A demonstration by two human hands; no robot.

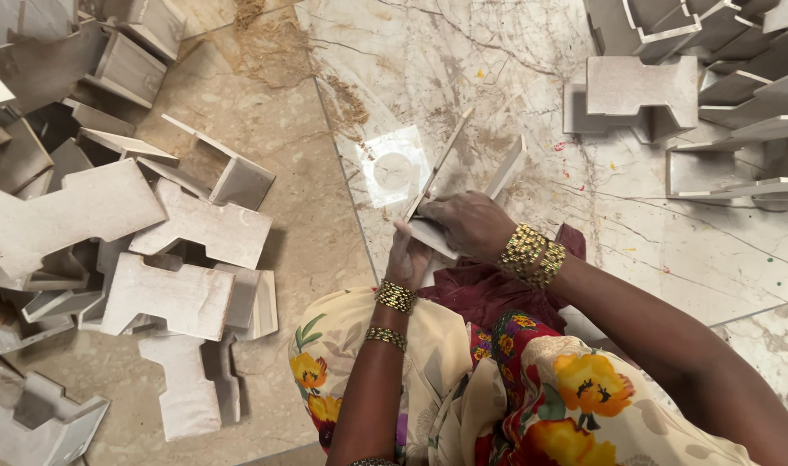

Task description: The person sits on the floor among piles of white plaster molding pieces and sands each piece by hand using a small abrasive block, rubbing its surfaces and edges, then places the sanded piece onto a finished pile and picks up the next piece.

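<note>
A pale wooden U-shaped piece (467, 173), two flat side boards joined by a base, stands on the marble floor in front of me. My right hand (468, 223) is closed over its near end, gripping the base. My left hand (408, 256) comes up from below and presses against the same near end, partly hidden under the right hand. Both wrists wear gold bead bangles. A small square white sheet with a round mark (394, 166) lies on the floor just left of the piece.
A heap of similar pale wooden pieces (152, 242) covers the floor at left. Another stack of them (696, 95) sits at upper right. Sawdust (273, 47) is scattered at top centre. My floral cloth lap (497, 388) fills the bottom.
</note>
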